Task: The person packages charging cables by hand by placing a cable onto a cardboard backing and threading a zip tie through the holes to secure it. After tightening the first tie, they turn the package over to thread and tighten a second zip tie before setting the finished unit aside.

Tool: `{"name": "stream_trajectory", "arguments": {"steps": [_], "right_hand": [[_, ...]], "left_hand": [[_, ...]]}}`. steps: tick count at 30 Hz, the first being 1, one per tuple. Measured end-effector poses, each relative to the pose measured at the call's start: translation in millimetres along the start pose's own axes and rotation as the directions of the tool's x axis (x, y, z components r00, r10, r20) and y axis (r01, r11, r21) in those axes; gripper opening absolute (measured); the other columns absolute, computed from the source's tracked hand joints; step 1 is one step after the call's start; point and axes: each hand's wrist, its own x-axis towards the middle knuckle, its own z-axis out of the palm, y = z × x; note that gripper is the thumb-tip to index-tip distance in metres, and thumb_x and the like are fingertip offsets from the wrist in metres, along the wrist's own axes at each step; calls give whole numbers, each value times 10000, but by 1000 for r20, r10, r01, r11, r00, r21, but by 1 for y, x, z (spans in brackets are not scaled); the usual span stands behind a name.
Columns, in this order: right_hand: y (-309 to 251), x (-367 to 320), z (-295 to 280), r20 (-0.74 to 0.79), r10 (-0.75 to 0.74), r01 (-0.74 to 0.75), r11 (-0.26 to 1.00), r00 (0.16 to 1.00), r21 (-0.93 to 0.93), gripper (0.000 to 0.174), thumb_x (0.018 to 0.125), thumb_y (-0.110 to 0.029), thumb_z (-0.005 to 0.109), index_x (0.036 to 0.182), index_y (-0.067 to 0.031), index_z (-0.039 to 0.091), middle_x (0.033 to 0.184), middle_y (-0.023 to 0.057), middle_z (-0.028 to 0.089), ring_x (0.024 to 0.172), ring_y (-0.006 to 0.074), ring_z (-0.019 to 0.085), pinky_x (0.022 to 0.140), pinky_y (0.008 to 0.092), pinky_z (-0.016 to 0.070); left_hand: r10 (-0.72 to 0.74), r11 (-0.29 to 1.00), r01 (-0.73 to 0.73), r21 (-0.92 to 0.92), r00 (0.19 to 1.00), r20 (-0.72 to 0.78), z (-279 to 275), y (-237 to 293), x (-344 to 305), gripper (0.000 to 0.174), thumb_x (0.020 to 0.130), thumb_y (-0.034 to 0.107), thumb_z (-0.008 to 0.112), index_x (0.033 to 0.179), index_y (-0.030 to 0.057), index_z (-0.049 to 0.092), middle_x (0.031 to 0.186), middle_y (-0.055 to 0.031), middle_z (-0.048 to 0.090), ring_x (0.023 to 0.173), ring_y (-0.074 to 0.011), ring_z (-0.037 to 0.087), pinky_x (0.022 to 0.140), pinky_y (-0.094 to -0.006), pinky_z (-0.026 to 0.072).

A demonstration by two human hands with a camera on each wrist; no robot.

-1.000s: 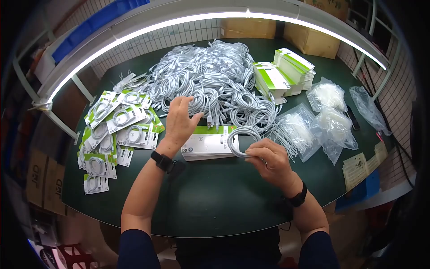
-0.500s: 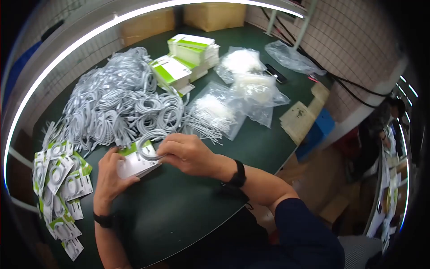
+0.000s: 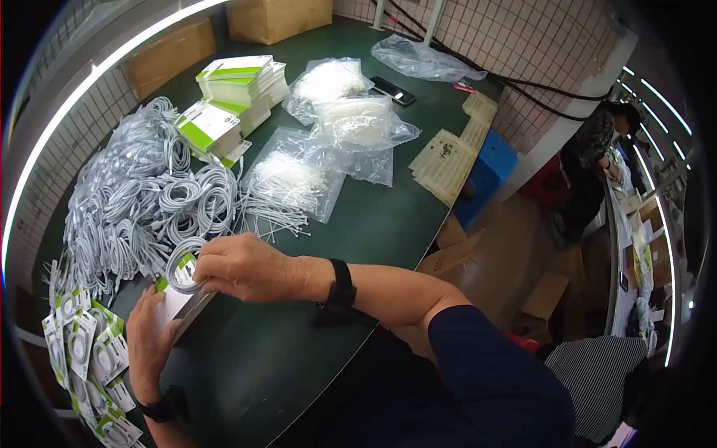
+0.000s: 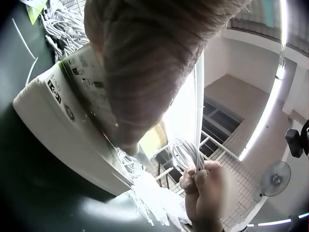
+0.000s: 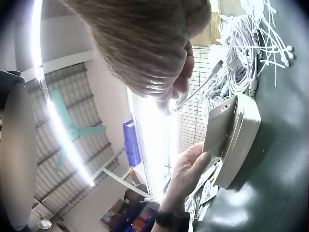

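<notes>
The left grip [image 3: 149, 336] holds the top card [image 3: 173, 302], tilted up off a stack [image 3: 196, 310] that lies on the dark green worktop [image 3: 254, 366]. Just above the stack, the right grip [image 3: 243, 266] pinches a white cable coil [image 3: 179, 266] by its rim, so the coil hangs over the card's green end. Packed cards [image 3: 78, 347] lie beside the left wrist. Behind the coil spreads the cable pile [image 3: 127, 201], then clear bags [image 3: 291, 179]. Farther off are more card stacks [image 3: 235, 82] and a phone [image 3: 393, 90].
</notes>
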Motion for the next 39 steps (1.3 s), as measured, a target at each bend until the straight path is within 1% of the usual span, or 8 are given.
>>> {"name": "stream_trajectory", "arguments": {"steps": [8, 20, 26, 29, 31, 34, 37, 39], "right_hand": [[-9, 7, -8, -167, 88, -48, 972, 982, 229, 228, 851, -31, 822, 1005, -44, 654, 974, 100, 692, 877, 319, 713, 738, 389, 572], [-40, -8, 19, 71, 38, -47, 990, 997, 132, 226, 839, 3, 798, 1019, -31, 664, 958, 128, 694, 856, 351, 700, 733, 429, 566], [-34, -18, 36, 65, 202, -211, 947, 977, 243, 206, 905, 12, 787, 1081, -14, 683, 972, 108, 698, 808, 225, 696, 703, 332, 567], [-32, -16, 37, 34, 208, -209, 943, 978, 257, 189, 925, 20, 777, 1086, -8, 681, 982, 101, 704, 816, 193, 696, 711, 309, 571], [-32, -17, 35, 25, 209, -209, 947, 978, 245, 183, 930, 27, 771, 1087, -6, 681, 994, 99, 709, 828, 182, 699, 722, 305, 577], [-29, -18, 33, 39, 173, -177, 953, 984, 248, 206, 911, 29, 788, 1083, -8, 682, 999, 108, 711, 824, 198, 700, 717, 309, 579], [-32, -20, 35, 58, 91, -103, 960, 994, 259, 236, 885, 32, 807, 1081, -10, 684, 1004, 115, 714, 818, 219, 700, 710, 316, 581], [-35, -21, 35, 72, -34, 14, 962, 997, 273, 274, 853, 38, 828, 1082, -13, 687, 1010, 119, 717, 812, 245, 700, 700, 327, 581]], "left_hand": [[271, 913, -165, 374, 928, -254, -18, 52, -27, 194, 912, -6, 696, 1105, -17, 678, 1043, -194, 751, 912, -397, 738, 797, -455, 596], [93, 987, -68, 147, 981, -170, 12, 114, -41, 81, 914, 80, 724, 931, 74, 645, 800, -84, 633, 725, -296, 668, 610, -431, 518], [80, 993, -65, 98, 984, -159, 8, 108, -37, 130, 886, 99, 772, 951, 64, 664, 843, -87, 650, 718, -271, 669, 622, -389, 538], [246, 967, -239, 85, 806, -538, 7, 111, -35, 177, 891, 112, 822, 1017, 43, 718, 950, -135, 697, 749, -279, 680, 625, -383, 542], [71, 977, -155, -149, 887, -457, 7, 125, -58, 212, 912, 154, 815, 1056, 37, 714, 993, -138, 700, 793, -265, 681, 646, -369, 544], [-232, 823, 94, -560, 956, -181, 11, 139, -83, 296, 952, 238, 800, 1134, 25, 705, 1078, -142, 706, 882, -238, 681, 686, -340, 547], [-395, -399, 320, -859, 785, 477, 28, 133, -91, 376, 1035, 280, 689, 1259, -18, 641, 1132, -133, 691, 963, -218, 671, 720, -338, 555], [-402, -506, 301, -808, 747, 530, 22, 132, -88, 364, 1045, 257, 652, 1274, -24, 629, 1138, -130, 690, 955, -219, 672, 722, -344, 554]]}}
